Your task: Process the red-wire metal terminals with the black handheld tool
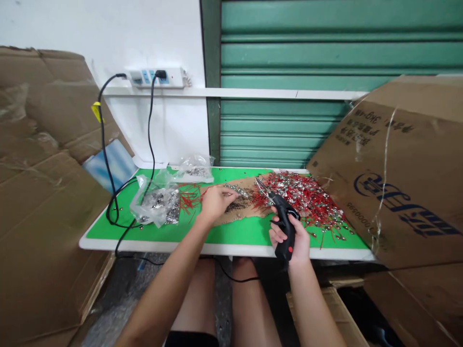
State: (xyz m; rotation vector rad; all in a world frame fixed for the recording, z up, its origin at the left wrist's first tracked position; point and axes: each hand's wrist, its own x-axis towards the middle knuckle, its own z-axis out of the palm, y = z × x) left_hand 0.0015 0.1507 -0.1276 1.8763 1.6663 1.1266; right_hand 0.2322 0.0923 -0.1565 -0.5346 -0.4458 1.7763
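Observation:
My right hand [292,236] is wrapped round the grip of a black soldering gun [285,217], a pistol-shaped tool with a thin metal tip pointing up and left. My left hand [214,202] rests over the left part of a cardboard sheet [226,218], thumb and fingers pinched together; what is between them is too small to make out. A row of small shiny metal pieces [237,189] lies by its fingertips, on cardboard darkened by scorch-like marks. Right of the tool's tip spreads a big pile of red wires with metal pieces [304,197].
Loose red wires [190,197] and an open plastic bag of metal parts [159,202] lie left on the green tabletop [126,234]. Another clear bag [195,168] sits behind. Black cables hang from a power strip [155,77]. Large cardboard panels [408,183] flank the table.

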